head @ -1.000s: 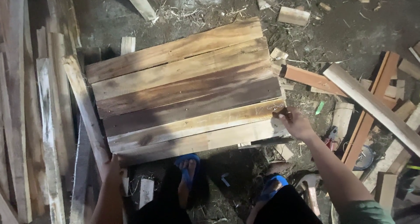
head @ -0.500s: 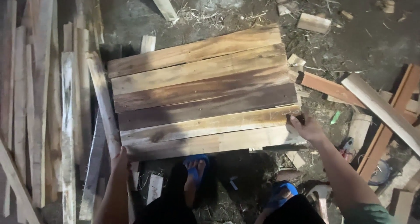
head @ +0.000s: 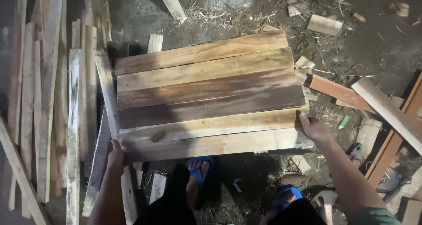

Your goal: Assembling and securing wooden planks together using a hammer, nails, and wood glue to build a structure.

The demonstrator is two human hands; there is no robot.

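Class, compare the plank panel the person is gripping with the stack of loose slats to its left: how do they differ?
The plank panel is joined into one flat sheet; the loose slats lie separate and uneven. The panel's boards run across the picture; the slats run up and down it. The left hand and right hand grip the panel's near corners; nothing holds the slats. Both are rough, bare wood.

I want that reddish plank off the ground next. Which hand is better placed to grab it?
Probably the right hand: it grips the panel's right edge, close to the reddish plank. The left hand is at the far corner.
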